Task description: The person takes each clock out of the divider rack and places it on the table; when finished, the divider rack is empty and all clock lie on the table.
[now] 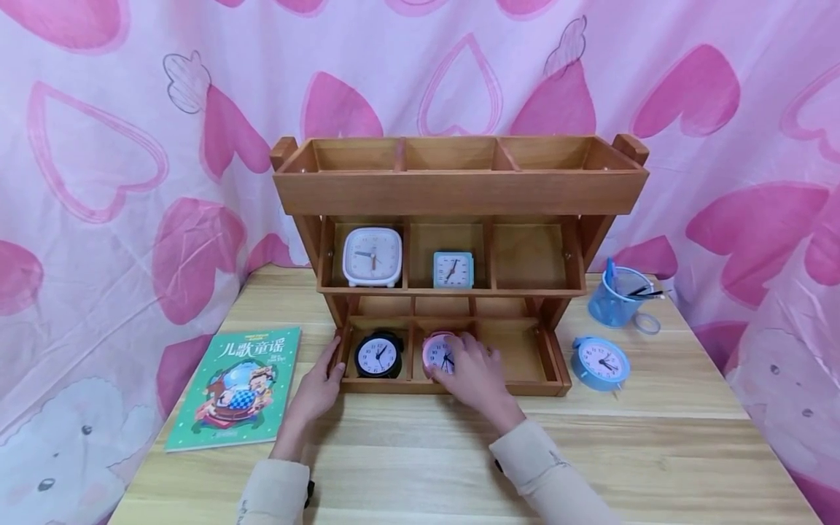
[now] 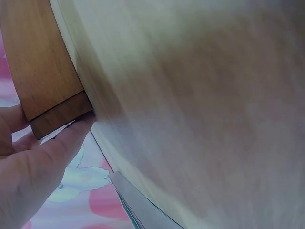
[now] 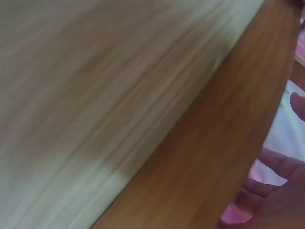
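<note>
A three-tier wooden shelf (image 1: 459,193) stands on the table. My left hand (image 1: 316,386) grips the left front corner of its bottom tier; the left wrist view shows thumb and fingers about the wood's end (image 2: 62,114). In the bottom middle compartment is a pink alarm clock (image 1: 434,353), held by my right hand (image 1: 474,372), which covers its right side. A black alarm clock (image 1: 378,355) stands in the bottom left compartment. On the middle tier are a white clock (image 1: 372,257) at left and a small light-blue square clock (image 1: 453,270) in the centre.
Right of the shelf, a blue round alarm clock (image 1: 600,363) sits on the table (image 1: 420,445). Behind it are a blue mesh pen cup (image 1: 617,299) and a tape roll (image 1: 647,324). A green book (image 1: 236,386) lies at left. A pink heart-patterned curtain (image 1: 420,65) hangs behind.
</note>
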`<state>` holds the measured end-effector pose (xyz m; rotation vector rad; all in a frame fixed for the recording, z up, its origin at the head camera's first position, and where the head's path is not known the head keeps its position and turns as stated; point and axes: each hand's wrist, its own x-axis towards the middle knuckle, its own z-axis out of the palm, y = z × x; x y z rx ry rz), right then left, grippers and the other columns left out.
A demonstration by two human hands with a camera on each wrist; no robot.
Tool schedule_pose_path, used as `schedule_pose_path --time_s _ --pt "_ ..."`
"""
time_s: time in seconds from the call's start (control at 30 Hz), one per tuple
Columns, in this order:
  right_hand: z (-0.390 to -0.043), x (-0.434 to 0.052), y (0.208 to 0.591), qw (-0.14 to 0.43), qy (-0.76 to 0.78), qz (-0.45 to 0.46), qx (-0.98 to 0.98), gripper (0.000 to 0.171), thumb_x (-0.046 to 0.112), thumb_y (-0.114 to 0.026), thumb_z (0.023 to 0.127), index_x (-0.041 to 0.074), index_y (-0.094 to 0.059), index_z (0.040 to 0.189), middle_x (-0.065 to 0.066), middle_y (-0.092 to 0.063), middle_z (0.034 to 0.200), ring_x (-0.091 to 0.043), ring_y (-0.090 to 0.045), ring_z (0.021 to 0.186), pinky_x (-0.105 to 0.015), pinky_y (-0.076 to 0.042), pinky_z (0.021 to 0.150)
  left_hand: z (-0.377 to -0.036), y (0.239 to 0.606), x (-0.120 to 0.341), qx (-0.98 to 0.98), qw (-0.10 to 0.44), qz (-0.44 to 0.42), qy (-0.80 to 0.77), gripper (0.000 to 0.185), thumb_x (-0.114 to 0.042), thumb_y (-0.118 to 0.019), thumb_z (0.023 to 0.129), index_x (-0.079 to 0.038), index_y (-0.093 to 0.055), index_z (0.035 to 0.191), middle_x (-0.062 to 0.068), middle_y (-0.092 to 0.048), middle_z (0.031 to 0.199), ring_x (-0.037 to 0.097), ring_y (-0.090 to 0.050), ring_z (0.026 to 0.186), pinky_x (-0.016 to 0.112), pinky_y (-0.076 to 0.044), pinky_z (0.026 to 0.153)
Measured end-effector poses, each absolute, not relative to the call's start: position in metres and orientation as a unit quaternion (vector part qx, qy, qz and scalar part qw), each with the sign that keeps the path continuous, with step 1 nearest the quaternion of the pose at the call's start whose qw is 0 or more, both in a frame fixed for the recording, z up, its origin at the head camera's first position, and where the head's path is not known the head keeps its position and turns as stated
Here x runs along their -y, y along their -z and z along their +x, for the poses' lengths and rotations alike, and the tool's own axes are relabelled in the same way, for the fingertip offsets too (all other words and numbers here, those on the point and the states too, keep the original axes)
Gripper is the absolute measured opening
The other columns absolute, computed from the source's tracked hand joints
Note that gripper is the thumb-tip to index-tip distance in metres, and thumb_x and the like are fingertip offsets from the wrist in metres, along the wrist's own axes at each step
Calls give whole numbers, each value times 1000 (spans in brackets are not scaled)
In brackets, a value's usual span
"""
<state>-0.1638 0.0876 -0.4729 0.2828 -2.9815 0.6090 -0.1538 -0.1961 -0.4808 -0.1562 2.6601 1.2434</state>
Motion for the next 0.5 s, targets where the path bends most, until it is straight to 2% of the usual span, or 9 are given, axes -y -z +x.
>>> schedule_pose_path --time_s 0.1,0.2,0.37,0.5 --pt "-169 -77 479 42 -177 79 980 70 59 -69 78 12 -57 129 -14 -58 118 -34 -60 97 -61 -41 92 -154 480 196 -900 102 -55 -420 56 -23 -36 105 -22 -14 157 21 -20 158 45 -21 142 60 -23 112" --pt "-172 -70 483 52 -176 62 981 70 57 -73 76 11 -56 126 -16 -58 111 -36 -61 91 -61 -44 86 -155 481 196 -900 101 -54 -421 56 -23 -36 105 -22 -13 157 20 -19 159 44 -21 142 59 -22 112" --pt "-174 -67 484 69 -194 44 978 66 51 -77 72 11 -58 122 -15 -57 107 -36 -59 89 -63 -43 83 -156 482 195 -899 95 -49 -426 56 -22 -36 105 -20 -13 157 20 -19 158 43 -21 142 59 -22 112" --pt "-172 -70 479 70 -231 34 970 63 50 -76 73 14 -59 122 -13 -58 111 -32 -58 94 -62 -43 84 -156 483 194 -897 96 -50 -429 56 -21 -36 105 -21 -14 157 19 -20 159 42 -21 143 58 -22 113"
